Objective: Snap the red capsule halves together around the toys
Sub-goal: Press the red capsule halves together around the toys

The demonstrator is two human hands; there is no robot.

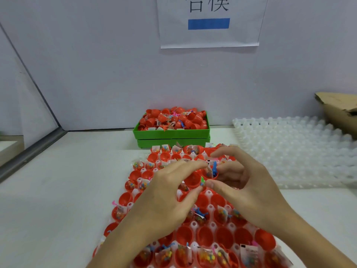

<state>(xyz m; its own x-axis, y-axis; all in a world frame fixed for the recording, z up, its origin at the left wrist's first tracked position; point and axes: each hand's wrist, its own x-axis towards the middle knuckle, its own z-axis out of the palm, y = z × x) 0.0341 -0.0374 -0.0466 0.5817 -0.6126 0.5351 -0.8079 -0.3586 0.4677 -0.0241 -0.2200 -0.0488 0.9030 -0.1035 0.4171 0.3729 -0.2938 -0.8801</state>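
Hands — left hand (164,192), right hand (245,182) — pinch red capsule halves (201,177).

White table (58,190) with capsule tray (195,225), green bin (170,133), clear tray (293,151).

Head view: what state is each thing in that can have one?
Left hand: pinching the empty red capsule half.
Right hand: holding the toy-filled red capsule half.
Green plastic bin: heaped with capsules.
Empty translucent white tray: unused.
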